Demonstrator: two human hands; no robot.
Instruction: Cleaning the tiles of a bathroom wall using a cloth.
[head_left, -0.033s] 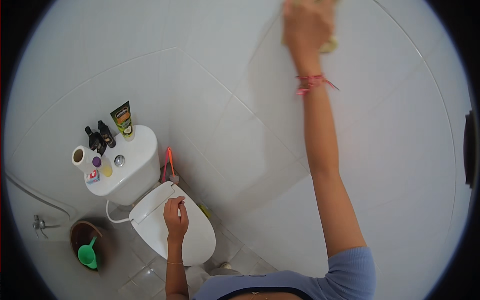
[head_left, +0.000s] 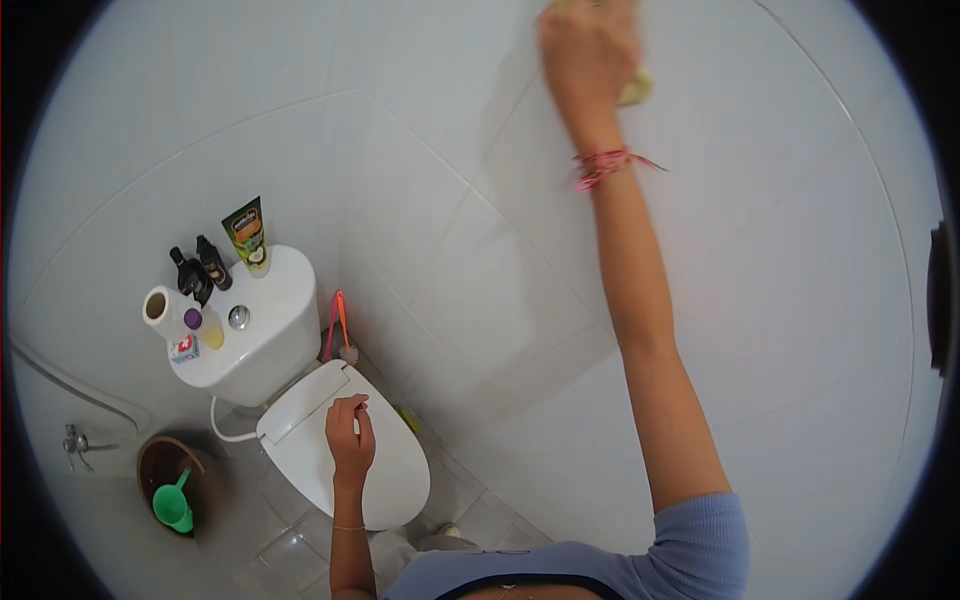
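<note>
High on the pale tiled wall (head_left: 780,250), my right hand (head_left: 592,55) is closed over a pale yellow cloth (head_left: 635,88) and presses it to the tiles. Only the cloth's edges show past the fingers, and the hand is slightly blurred. A red string bracelet (head_left: 603,165) circles that wrist. My left hand (head_left: 350,438) hangs in the air above the closed white toilet lid (head_left: 395,470). Its fingers are loosely curled in, and nothing shows in them.
On the toilet tank (head_left: 275,300) stand a green tube (head_left: 246,235), dark bottles (head_left: 190,275), a toilet roll (head_left: 165,312) and a purple-capped bottle (head_left: 208,330). A toilet brush (head_left: 345,330) leans behind. At lower left, a brown bucket (head_left: 150,460) holds a green dipper (head_left: 172,508).
My right hand has slid a little to the left along the wall with the cloth. My left hand stays nearly where it was.
</note>
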